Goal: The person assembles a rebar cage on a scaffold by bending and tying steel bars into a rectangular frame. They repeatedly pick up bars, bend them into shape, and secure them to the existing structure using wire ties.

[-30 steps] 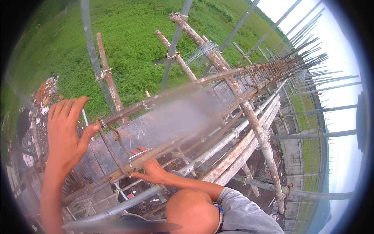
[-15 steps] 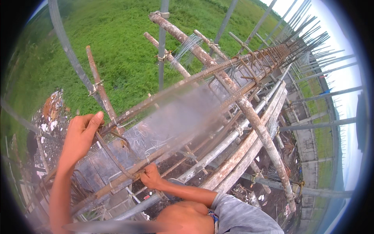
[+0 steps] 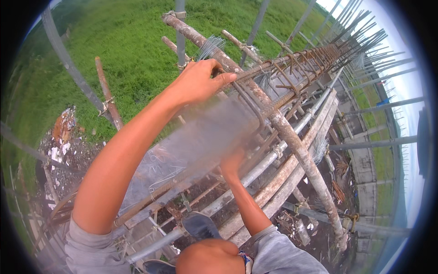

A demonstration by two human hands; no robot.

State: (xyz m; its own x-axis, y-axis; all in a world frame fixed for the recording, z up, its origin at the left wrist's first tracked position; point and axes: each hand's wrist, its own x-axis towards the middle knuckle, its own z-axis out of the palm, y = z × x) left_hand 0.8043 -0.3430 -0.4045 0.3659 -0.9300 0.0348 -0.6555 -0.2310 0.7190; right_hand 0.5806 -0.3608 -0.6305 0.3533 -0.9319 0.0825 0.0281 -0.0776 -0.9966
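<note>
A rebar cage (image 3: 315,64) of long rusty bars and bent stirrups runs from lower left to upper right, over a grey sheet-like surface (image 3: 196,132). My left hand (image 3: 200,82) has its fingers curled over the cage's far long bar, thumb beside the top of a steel stirrup (image 3: 248,100). The hand covers most of what it grips. My right hand (image 3: 232,160) is by the near long bar (image 3: 155,194), below and right of the left. Its fingers are smeared, so their grip cannot be made out.
A mottled pole (image 3: 294,134) crosses the cage, with tie wire (image 3: 211,47) draped near its far end. Galvanised pipes (image 3: 260,171) and wooden planks (image 3: 292,169) lie on the near side. My shoe (image 3: 200,226) is among them. Grass (image 3: 132,59) and rubble (image 3: 64,137) lie beyond.
My left hand has moved far along the cage, up and right, from the lower-left stirrup. My right hand has shifted right and up along the near bar. The view has tilted slightly.
</note>
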